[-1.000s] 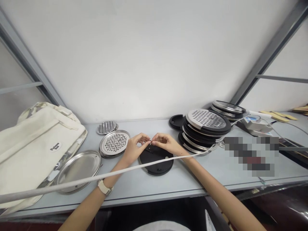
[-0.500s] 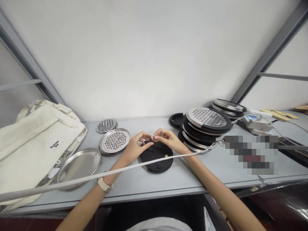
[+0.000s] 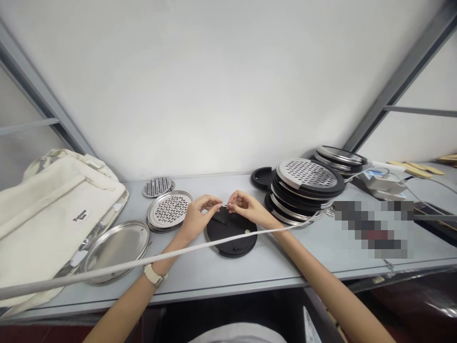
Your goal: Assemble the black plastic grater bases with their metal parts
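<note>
My left hand (image 3: 204, 212) and my right hand (image 3: 246, 207) meet above a round black disc (image 3: 232, 236) lying on the table. Each is closed in a pinch, thumb against fingers. Between their fingertips is a small shiny metal piece (image 3: 225, 205), mostly covered and too small to name. The disc beneath has a pale round spot near its right edge and a dark slot-like mark. Left of my left hand lies a stack of round metal grater plates (image 3: 171, 209). To the right stands a tall stack of black and metal discs, topped by a perforated grater plate (image 3: 303, 174).
A white cord (image 3: 178, 251) stretches across the front, over my forearms. Cream cloth bags (image 3: 53, 205) and plain round metal plates (image 3: 119, 245) lie at left. More stacked discs (image 3: 341, 157) and a white box (image 3: 383, 182) stand at right. The wall (image 3: 214, 95) rises behind.
My left hand has shifted slightly and its fingers have drawn closer together. The small metal piece is turned and shows less. My right hand stays almost in place.
</note>
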Action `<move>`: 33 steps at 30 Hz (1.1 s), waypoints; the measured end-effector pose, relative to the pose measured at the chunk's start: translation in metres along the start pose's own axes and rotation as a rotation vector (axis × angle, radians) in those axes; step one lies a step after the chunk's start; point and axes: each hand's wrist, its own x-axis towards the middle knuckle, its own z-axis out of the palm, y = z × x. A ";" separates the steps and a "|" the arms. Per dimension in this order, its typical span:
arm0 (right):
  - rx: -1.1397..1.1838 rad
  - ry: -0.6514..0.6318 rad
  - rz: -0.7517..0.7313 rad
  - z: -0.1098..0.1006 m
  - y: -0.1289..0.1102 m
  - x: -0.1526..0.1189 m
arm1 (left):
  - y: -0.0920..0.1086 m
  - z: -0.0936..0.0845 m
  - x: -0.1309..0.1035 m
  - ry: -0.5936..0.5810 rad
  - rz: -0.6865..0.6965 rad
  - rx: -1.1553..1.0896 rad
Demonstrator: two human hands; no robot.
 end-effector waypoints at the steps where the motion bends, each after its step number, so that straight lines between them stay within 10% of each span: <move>1: -0.030 -0.010 -0.015 0.000 0.000 0.000 | 0.000 0.000 0.000 0.007 -0.005 -0.017; 15: -0.235 -0.027 -0.071 0.004 -0.013 -0.002 | 0.003 -0.002 0.004 0.037 -0.073 -0.153; 20: -0.058 0.000 -0.043 0.000 -0.018 -0.002 | 0.005 -0.001 -0.002 0.065 -0.045 0.165; 25: 0.019 0.063 -0.023 -0.002 -0.019 -0.003 | 0.021 0.022 -0.032 0.064 -0.073 0.759; 33: -0.155 0.206 -0.041 -0.009 -0.008 0.002 | 0.042 0.069 -0.053 -0.151 -0.139 0.829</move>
